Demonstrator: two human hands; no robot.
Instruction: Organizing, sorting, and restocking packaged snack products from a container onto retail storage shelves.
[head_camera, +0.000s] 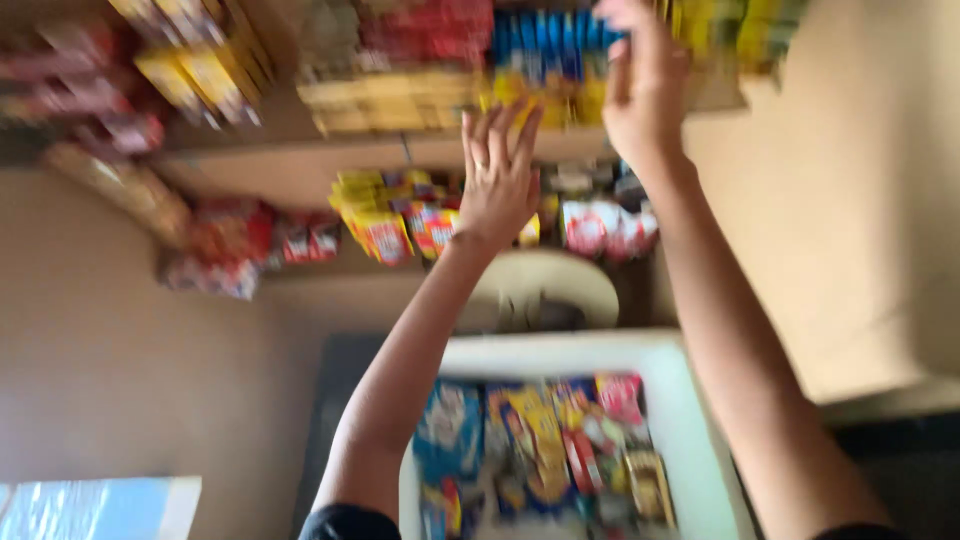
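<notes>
Blue upright snack packets (545, 42) sitting at upper centre, touching right hand (640, 85) fingers, curled loosely; left hand (497, 185) spreading open below.

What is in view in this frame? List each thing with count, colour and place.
Blue packets: a row, count unclear through blur, top shelf.
Yellow boxes: a stack, upper shelf, left of the blue packets.
Red and yellow packets: several, lower shelf, centre.
Red packets: a bunch, lower shelf, left.
White bin: one, bottom centre, holding mixed colourful packets.
White round object: one, behind the bin; kind unclear.
Pale blue sheet: one, bottom left corner.
Left hand: open, raised before the lower shelf, holding nothing visible.
Right hand: at the blue packets on the top shelf; grip unclear.
</notes>
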